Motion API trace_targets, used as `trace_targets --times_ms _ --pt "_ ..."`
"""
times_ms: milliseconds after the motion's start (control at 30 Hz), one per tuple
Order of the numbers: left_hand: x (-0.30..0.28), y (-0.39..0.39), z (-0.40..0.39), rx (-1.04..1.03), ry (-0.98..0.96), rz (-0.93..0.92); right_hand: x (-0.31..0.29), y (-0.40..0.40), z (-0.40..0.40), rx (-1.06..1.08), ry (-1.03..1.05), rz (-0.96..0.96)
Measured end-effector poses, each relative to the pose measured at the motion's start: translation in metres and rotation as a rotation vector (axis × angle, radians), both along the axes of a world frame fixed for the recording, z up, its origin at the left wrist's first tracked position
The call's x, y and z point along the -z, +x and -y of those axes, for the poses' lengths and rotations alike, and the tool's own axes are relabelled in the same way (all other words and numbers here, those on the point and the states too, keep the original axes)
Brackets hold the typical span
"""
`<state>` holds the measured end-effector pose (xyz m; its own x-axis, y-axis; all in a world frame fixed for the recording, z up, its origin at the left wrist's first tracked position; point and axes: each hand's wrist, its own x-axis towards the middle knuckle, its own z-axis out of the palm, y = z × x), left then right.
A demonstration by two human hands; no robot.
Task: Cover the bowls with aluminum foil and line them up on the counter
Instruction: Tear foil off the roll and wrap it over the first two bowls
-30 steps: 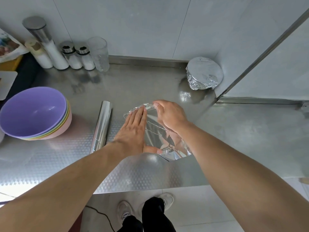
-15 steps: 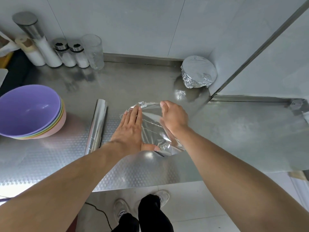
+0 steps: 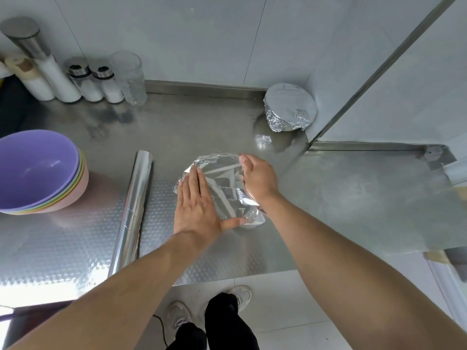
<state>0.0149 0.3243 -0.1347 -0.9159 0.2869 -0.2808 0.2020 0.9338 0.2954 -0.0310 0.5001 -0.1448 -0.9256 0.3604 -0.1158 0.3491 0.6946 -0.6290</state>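
Bottom of frame: two bare forearms reach up from the lower edge over the steel counter (image 3: 353, 198); shoes and dark trousers show on the floor below.

Centre: a foil-covered bowl (image 3: 222, 183) sits on the counter. Left hand (image 3: 199, 205) lies flat on the foil, fingers straight and together, thumb spread out along the near rim; it presses, nothing is clasped. Right hand (image 3: 257, 178) is cupped over the bowl's right rim, fingers curled down onto the foil edge; how tightly it closes on the rim cannot be told.

Just left of the bowl: foil roll (image 3: 131, 213), lying lengthwise, apart from the left hand.

Left edge of frame: stack of bowls (image 3: 38, 170), purple one on top, uncovered.

Upper right of centre, in the counter's back corner: a second bowl wrapped in foil (image 3: 290, 109), well apart from the hands.

Upper left, against the wall: a row of shakers (image 3: 93, 79) and a clear glass (image 3: 131, 77).
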Motion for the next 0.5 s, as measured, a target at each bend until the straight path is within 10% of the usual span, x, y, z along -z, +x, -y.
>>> trace_targets --times_ms 500 --pt "0.001 0.016 -0.022 -0.224 0.108 -0.019 -0.004 0.023 0.012 0.267 -0.104 0.061"
